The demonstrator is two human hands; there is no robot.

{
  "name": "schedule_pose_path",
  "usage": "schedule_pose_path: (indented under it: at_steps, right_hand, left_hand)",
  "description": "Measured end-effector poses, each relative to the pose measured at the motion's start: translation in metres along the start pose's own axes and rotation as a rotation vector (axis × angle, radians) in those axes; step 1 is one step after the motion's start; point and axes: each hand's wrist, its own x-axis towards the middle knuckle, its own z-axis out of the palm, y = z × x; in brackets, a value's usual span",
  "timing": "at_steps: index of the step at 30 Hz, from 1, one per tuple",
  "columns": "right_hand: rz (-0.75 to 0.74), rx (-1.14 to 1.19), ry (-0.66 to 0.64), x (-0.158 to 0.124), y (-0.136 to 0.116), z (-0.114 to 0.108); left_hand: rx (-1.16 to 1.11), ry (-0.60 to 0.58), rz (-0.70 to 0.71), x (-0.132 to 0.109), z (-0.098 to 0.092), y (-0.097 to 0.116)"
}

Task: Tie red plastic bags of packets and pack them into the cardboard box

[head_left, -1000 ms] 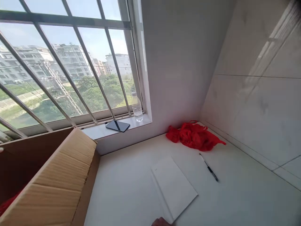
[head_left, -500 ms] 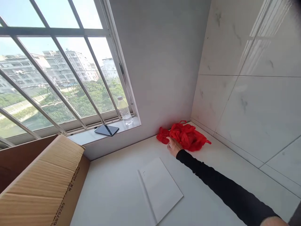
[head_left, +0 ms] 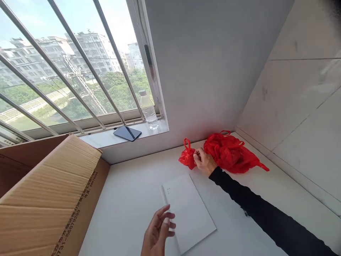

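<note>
Right of centre, the right hand point(head_left: 205, 163) is pinching a small red plastic bag point(head_left: 187, 160), a larger red plastic heap point(head_left: 234, 155) lying ungripped, the left hand point(head_left: 159, 229) hovering empty.

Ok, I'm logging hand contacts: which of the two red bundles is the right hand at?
The small red bundle, the leftmost: the right hand pinches its right edge. The larger red bundle spreads farther right, toward the wall corner.

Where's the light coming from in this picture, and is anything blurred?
Head view: daylight through the window, its sky bleached pale. Head view: faint glare on the tiles. Head view: a dark blur at top right; the right hand and small red bag look fairly sharp.
</note>
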Motion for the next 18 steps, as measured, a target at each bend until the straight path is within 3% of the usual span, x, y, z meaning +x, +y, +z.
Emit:
schedule_pose_path:
  at_steps: [3,6,10,14,18]
  right_hand:
    - [-0.094,0.122,-0.132,-0.051,-0.032,-0.01]
    - [-0.114,0.25,-0.297,-0.096,-0.058,-0.015]
    - [-0.052,0.374,-0.445,-0.134,-0.065,-0.009]
    - [-0.016,0.331,-0.381,-0.155,-0.058,0.003]
    - [-0.162,0.228,-0.342,-0.169,-0.054,0.015]
  left_hand:
    - [0.15,0.074,0.2,0.004,0.015,0.009]
    - [0.282,0.055,0.347,0.005,0.025,0.011]
    - [0.232,-0.005,0.217,0.002,0.022,-0.004]
    - [0.174,-0.015,0.126,-0.013,0.011,-0.022]
    - [0.133,-0.054,0.09,-0.025,0.005,-0.03]
